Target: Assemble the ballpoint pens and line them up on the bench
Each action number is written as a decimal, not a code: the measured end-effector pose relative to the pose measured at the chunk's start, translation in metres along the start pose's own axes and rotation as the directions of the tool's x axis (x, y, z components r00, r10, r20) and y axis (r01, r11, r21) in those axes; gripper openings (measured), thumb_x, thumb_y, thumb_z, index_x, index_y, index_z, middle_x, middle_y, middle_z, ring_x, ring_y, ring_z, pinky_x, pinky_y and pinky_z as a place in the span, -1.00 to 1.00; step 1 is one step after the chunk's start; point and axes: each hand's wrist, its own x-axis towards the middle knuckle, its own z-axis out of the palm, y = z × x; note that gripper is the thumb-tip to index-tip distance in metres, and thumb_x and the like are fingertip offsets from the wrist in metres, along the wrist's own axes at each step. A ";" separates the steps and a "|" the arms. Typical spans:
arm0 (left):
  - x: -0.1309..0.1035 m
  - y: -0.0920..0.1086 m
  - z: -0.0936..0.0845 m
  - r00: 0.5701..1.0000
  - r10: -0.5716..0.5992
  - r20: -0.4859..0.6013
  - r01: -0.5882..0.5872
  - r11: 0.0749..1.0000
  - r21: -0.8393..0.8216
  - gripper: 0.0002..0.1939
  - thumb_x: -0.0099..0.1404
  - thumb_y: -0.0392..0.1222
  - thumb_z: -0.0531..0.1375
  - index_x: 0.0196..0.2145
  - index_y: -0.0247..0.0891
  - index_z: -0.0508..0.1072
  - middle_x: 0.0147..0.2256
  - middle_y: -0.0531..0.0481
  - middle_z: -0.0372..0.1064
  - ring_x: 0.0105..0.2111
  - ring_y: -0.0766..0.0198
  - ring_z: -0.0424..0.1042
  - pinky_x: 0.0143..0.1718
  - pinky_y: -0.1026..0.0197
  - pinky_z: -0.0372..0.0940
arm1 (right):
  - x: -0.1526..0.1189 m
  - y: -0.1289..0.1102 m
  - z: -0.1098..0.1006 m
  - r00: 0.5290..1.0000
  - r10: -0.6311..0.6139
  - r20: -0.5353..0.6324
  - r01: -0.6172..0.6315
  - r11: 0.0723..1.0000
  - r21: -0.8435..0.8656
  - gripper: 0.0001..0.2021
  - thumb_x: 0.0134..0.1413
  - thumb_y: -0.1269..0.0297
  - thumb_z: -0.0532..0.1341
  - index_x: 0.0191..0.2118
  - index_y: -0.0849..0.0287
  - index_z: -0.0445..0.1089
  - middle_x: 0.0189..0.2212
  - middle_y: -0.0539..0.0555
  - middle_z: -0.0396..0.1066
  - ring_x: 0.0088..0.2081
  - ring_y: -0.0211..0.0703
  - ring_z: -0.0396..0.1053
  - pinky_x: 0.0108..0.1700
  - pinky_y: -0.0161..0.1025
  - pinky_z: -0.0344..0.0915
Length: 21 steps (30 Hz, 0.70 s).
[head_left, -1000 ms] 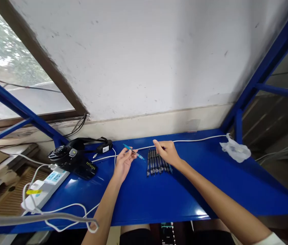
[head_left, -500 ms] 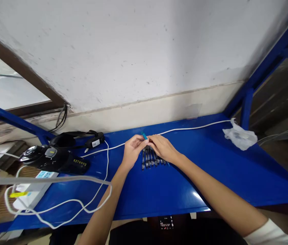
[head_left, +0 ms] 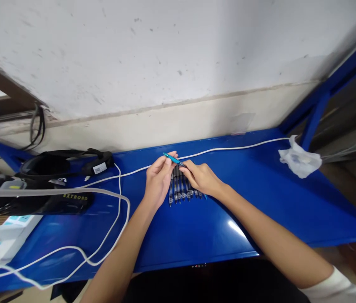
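Observation:
A teal pen (head_left: pixel 172 158) with a dark tip end lies slanted between my two hands, above the table. My left hand (head_left: pixel 159 176) holds its teal end between thumb and fingers. At the dark end, the fingertips of my right hand (head_left: pixel 203 179) pinch the pen. Below and between the hands, several dark clear-barrelled pens (head_left: pixel 179 189) lie side by side in a row on the blue table (head_left: pixel 193 235). My right hand partly covers the row's right side, where a bit of blue shows.
White cables (head_left: pixel 127 210) loop over the left side and run along the back. A black headset strap (head_left: pixel 70 162), black device (head_left: pixel 77 202) and white power strip (head_left: pixel 10 235) sit left. A crumpled white bag (head_left: pixel 300 159) lies right. Behind stands a wall (head_left: pixel 165 75).
The teal pen has turned from steep to slanted, and more of it shows. My hands have moved slightly apart. The camera view has shifted, bringing the left-side objects nearer the frame's edge.

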 end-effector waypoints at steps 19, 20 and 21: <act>0.007 -0.003 -0.013 0.991 0.058 -0.121 -0.047 0.995 0.090 -0.73 0.18 -0.06 0.55 -0.28 -0.27 0.67 -0.31 -0.04 0.62 -0.26 0.21 0.60 -0.09 0.16 0.45 | -0.002 -0.010 0.002 0.998 0.059 0.034 -0.064 0.985 0.162 -0.65 0.61 0.12 -0.03 -0.21 0.13 0.34 -0.50 -0.02 0.36 -0.55 -0.26 0.25 -0.41 -0.27 -0.01; 0.008 -0.002 -0.014 0.990 0.078 -0.120 -0.067 0.994 0.091 -0.73 0.16 -0.07 0.56 -0.29 -0.25 0.66 -0.33 -0.01 0.60 -0.29 0.25 0.58 -0.12 0.20 0.44 | -0.002 -0.009 0.002 0.998 0.058 0.030 -0.062 0.985 0.159 -0.65 0.61 0.11 -0.02 -0.22 0.13 0.34 -0.51 -0.03 0.35 -0.55 -0.27 0.24 -0.41 -0.27 -0.01; 0.008 -0.001 -0.014 0.991 0.090 -0.098 -0.083 0.994 0.074 -0.72 0.16 -0.06 0.57 -0.26 -0.23 0.65 -0.32 0.00 0.60 -0.29 0.27 0.57 -0.13 0.21 0.44 | -0.002 -0.008 0.002 0.998 0.060 0.024 -0.063 0.986 0.157 -0.65 0.60 0.11 -0.01 -0.23 0.14 0.34 -0.51 -0.03 0.34 -0.56 -0.27 0.23 -0.41 -0.27 -0.02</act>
